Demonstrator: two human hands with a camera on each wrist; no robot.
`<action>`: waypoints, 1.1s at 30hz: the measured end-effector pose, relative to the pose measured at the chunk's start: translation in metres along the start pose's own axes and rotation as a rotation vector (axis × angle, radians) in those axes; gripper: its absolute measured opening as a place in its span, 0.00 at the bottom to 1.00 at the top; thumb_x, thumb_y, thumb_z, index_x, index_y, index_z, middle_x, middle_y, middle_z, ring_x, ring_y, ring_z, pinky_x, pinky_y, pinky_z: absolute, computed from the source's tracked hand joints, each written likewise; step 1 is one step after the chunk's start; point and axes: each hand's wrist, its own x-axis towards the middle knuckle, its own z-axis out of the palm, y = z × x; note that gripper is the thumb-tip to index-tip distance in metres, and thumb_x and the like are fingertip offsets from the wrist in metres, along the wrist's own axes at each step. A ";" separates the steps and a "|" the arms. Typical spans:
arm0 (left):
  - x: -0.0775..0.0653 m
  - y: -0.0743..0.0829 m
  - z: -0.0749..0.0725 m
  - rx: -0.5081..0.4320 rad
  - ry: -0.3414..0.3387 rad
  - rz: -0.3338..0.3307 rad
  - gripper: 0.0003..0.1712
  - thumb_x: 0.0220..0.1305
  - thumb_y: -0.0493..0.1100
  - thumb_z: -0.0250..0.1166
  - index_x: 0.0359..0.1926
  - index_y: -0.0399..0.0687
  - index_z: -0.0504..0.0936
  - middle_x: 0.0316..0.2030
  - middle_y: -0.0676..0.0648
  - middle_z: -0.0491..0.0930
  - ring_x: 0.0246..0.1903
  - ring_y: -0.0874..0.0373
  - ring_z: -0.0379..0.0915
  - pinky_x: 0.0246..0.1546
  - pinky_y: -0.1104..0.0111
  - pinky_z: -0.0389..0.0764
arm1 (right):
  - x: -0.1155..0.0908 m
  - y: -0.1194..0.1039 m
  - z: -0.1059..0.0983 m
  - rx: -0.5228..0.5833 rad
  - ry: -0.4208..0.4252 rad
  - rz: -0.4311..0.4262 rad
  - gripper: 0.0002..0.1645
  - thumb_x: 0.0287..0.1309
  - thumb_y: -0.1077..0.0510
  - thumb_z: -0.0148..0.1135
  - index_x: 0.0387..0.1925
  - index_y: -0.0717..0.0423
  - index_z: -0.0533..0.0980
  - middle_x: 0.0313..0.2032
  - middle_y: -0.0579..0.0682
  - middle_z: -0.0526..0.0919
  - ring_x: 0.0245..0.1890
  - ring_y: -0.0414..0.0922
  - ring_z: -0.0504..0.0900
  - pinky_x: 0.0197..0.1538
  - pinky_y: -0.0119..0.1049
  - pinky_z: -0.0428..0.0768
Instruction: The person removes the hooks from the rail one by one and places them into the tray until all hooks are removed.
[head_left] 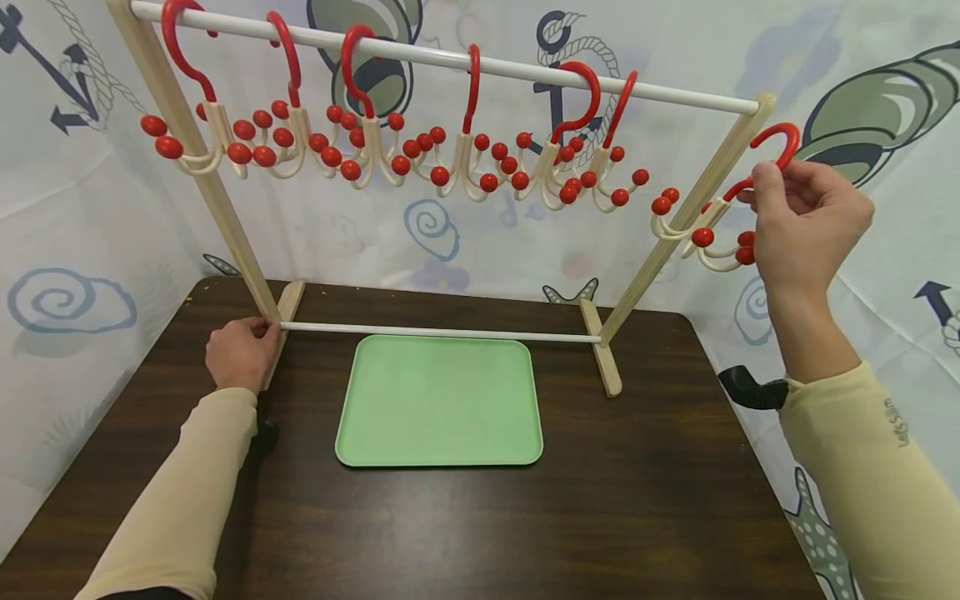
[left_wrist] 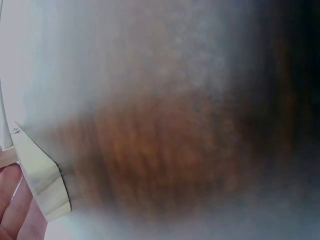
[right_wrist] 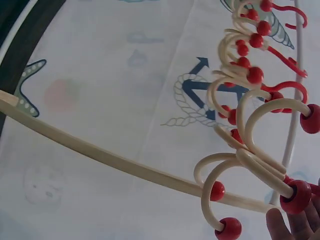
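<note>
Beside the rack's right post, my right hand [head_left: 813, 221] pinches the red hook of a multi-prong hanger [head_left: 716, 218] between thumb and fingers. Its curved cream prongs end in red balls and hang tilted, off the rod. In the right wrist view those prongs [right_wrist: 250, 155] stand large in front of the fingertips [right_wrist: 280, 225]. My left hand [head_left: 243, 352] grips the wooden rack [head_left: 240, 237] low down, where the left post meets its foot; part of the fingers [left_wrist: 20, 200] shows at the corner of the left wrist view. Several similar hangers [head_left: 371, 142] hang from the white top rod [head_left: 427, 55].
A light green tray [head_left: 438, 400] lies on the dark brown table [head_left: 480, 533], in front of the rack's lower white rod [head_left: 442, 332]. The rack's right foot [head_left: 602, 350] stands to the right of the tray. A patterned cloth [head_left: 495, 242] hangs behind everything.
</note>
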 end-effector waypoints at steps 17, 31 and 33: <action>0.003 -0.003 -0.001 -0.012 -0.023 0.003 0.24 0.68 0.51 0.60 0.49 0.33 0.83 0.42 0.33 0.84 0.39 0.36 0.80 0.40 0.43 0.74 | -0.085 0.080 0.021 -0.055 -0.321 0.000 0.14 0.61 0.58 0.66 0.37 0.68 0.83 0.29 0.55 0.87 0.18 0.30 0.78 0.20 0.23 0.71; 0.002 -0.002 -0.003 -0.010 -0.021 -0.005 0.25 0.68 0.52 0.59 0.49 0.33 0.83 0.42 0.34 0.84 0.39 0.36 0.80 0.40 0.43 0.74 | -0.173 0.146 0.091 -0.040 -0.556 0.113 0.13 0.57 0.51 0.71 0.36 0.57 0.85 0.30 0.51 0.87 0.31 0.44 0.84 0.32 0.31 0.75; 0.002 -0.001 -0.002 -0.011 -0.022 -0.004 0.25 0.69 0.52 0.59 0.49 0.33 0.84 0.42 0.34 0.84 0.40 0.36 0.80 0.41 0.43 0.74 | -0.179 0.148 0.099 -0.012 -0.555 0.134 0.13 0.56 0.51 0.71 0.36 0.57 0.85 0.30 0.50 0.87 0.30 0.43 0.83 0.32 0.32 0.75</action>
